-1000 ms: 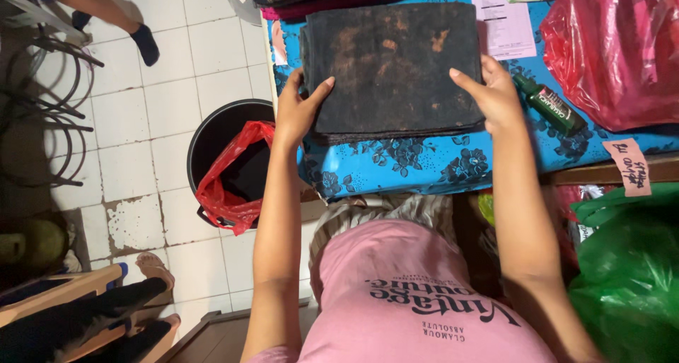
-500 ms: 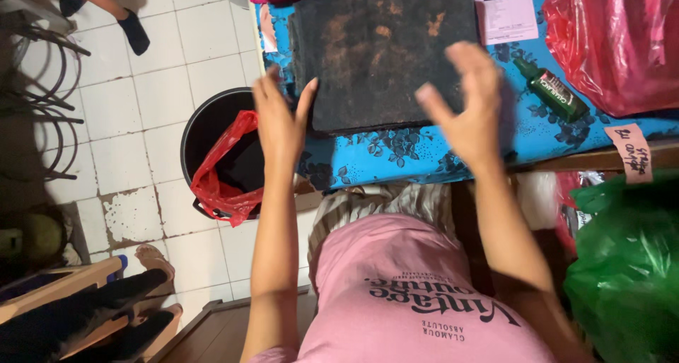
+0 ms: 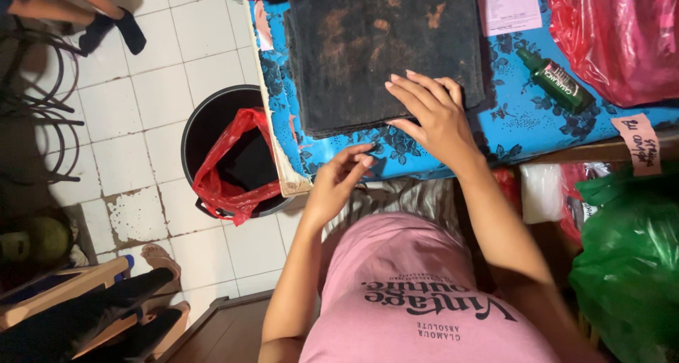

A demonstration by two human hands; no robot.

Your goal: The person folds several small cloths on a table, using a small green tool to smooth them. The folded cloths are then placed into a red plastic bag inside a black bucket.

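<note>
I am pulling my left hand (image 3: pixel 338 182) off the dark folded cloth (image 3: pixel 385 52) toward the surface's near edge, grip loosely open, while my right hand (image 3: pixel 433 115) is pressing it flat, open-palmed.

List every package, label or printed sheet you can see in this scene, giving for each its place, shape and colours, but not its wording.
Paper sheet: white printed rectangle, on the blue cloth, top edge.
Small bottle: dark green, labelled, lying on the blue cloth.
Paper tag: pale pink handwritten slip, on the table's right edge.
Red bag: crumpled plastic, top right.
Green bag: plastic, lower right.
</note>
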